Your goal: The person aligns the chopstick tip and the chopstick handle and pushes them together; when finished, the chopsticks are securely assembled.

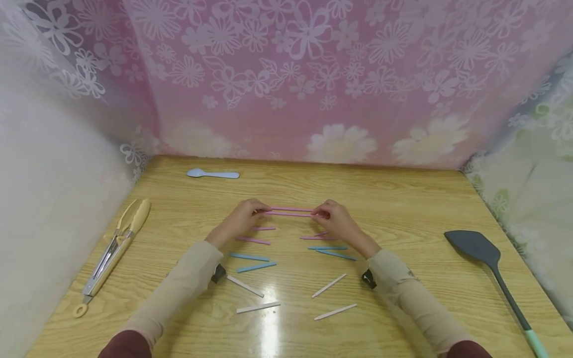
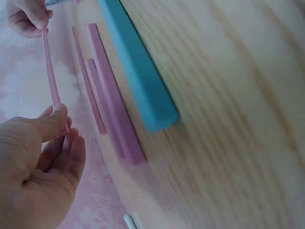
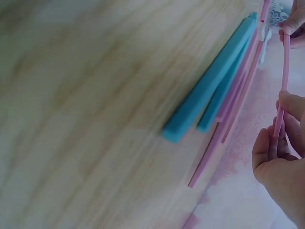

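Observation:
A slim pink stick stretches between my two hands, above the tabletop. My left hand pinches one end between thumb and fingers. Near the other end, my right hand grips it the same way, part of the stick running down into the curled fingers in the right wrist view. Another pink stick lies on the table close by, nearly parallel. Just nearer than my hands lie more pink sticks, some partly covered by my wrists. Blue sticks lie in pairs on the left and right.
White sticks lie at the front of the wooden table, left and right. Tongs rest at the left edge, a dark spatula at the right. A pale blue spoon lies at the back, before a flowered pink curtain.

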### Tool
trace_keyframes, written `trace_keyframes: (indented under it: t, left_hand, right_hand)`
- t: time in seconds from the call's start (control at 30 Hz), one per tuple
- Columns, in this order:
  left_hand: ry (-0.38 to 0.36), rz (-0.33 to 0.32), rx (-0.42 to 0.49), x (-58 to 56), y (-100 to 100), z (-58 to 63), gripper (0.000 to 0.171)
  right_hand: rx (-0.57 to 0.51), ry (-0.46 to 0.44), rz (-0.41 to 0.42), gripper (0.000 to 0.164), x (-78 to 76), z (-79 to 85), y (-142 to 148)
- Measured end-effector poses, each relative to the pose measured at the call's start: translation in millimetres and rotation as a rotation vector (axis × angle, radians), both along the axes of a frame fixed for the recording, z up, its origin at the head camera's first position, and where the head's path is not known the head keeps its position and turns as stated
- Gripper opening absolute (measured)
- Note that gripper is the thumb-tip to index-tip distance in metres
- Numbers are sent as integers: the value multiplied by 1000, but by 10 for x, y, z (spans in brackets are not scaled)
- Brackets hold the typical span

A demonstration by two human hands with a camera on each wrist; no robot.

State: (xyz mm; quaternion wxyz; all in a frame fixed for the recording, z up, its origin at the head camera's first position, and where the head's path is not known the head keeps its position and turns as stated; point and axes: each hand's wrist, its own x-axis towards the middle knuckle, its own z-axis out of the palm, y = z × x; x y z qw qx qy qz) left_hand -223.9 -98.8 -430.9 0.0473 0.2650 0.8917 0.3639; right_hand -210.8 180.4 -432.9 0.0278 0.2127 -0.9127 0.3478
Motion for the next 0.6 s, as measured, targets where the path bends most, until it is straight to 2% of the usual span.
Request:
trace_keyframes:
  t: [0.17,0.4,0.6]
  left_hand:
    - [-18,-4,-9,-34,3,-13,20]
    - [-9,0,-90,-106,34,-65,18]
    - [-51,22,-139,-147,76,-84,18]
  right_hand:
    - [32,-37,16,11,-49,-16,16]
    - [97,-77,58,11,-145,-68,43]
    - [141,-128,62,11,-180,-78,22]
